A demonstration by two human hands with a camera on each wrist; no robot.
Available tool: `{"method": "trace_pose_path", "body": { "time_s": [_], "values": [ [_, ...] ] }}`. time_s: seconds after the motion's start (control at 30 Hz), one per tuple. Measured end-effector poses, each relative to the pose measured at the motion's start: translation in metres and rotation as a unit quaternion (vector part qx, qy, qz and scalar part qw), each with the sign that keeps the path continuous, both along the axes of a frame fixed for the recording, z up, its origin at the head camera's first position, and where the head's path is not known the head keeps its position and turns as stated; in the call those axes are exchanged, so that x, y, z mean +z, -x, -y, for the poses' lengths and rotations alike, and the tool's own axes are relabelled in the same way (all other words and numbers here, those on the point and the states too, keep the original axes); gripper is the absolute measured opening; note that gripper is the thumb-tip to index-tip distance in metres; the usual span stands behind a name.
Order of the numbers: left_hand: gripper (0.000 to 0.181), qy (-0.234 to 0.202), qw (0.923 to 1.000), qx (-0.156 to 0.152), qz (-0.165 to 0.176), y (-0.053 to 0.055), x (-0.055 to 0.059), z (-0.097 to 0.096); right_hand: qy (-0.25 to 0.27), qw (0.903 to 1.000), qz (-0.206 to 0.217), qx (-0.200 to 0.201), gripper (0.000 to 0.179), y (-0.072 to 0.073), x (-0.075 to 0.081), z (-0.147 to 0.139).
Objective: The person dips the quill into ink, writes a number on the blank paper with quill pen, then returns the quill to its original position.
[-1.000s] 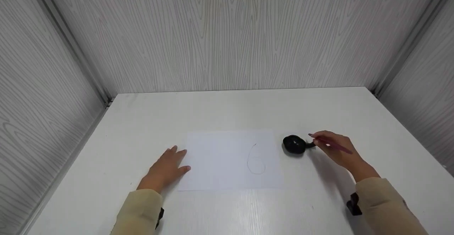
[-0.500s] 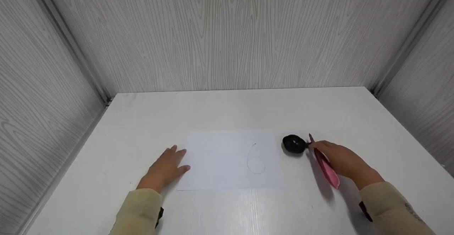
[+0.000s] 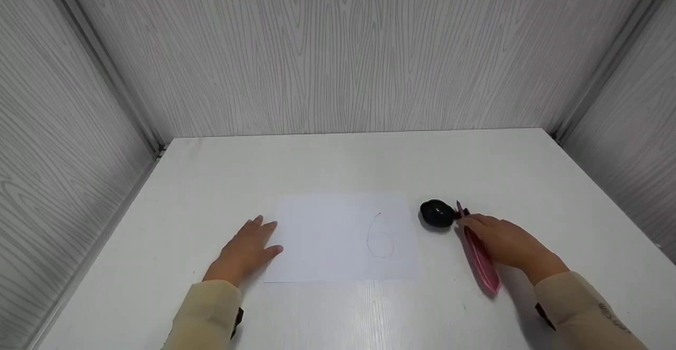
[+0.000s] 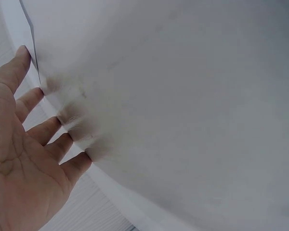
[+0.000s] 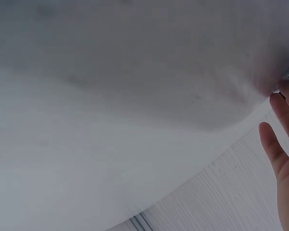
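My left hand (image 3: pixel 244 252) lies on the table, fingers spread, with thumb and fingertips at the left edge of a white sheet of paper (image 3: pixel 322 242). A thin curved line like a 6 is drawn on the sheet's right part. To its right, my right hand (image 3: pixel 507 242) pinches a pink, long leaf-shaped pen (image 3: pixel 483 265) near its narrow end. The pointed tip faces away, and the wide end faces the front. Left of the fingertips sits a round, glossy black thing (image 3: pixel 437 214) with a short stem, partly covered by the pen and hand. Its kind is unclear.
The white table (image 3: pixel 338 165) reaches back to a grey wood-grain panel (image 3: pixel 338 54). Similar panels stand to the left (image 3: pixel 68 144) and right (image 3: pixel 628 107). Both wrist views show mostly a pale, blurred surface.
The right hand has turned the pen so its wide end swings from the right down toward the front, and has lowered it slightly beside the black thing. The left hand stays still.
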State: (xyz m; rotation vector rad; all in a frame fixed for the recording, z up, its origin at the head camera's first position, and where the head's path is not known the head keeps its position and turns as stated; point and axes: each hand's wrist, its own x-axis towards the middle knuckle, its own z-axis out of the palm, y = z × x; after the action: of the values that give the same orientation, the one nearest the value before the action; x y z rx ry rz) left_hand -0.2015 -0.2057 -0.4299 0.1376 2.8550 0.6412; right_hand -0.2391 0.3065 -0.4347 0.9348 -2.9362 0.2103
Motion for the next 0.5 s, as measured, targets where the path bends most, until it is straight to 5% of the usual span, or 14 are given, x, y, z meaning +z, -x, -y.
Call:
{"method": "trace_pose_path", "body": {
  "time_s": [0.5],
  "values": [
    [0.064,0.008,0.9999,0.006,0.001,-0.0028,0.0007,-0.0014,-0.026,0.9994,-0.019,0.009,0.042,-0.0013,-0.0038,0.0019]
  ]
}}
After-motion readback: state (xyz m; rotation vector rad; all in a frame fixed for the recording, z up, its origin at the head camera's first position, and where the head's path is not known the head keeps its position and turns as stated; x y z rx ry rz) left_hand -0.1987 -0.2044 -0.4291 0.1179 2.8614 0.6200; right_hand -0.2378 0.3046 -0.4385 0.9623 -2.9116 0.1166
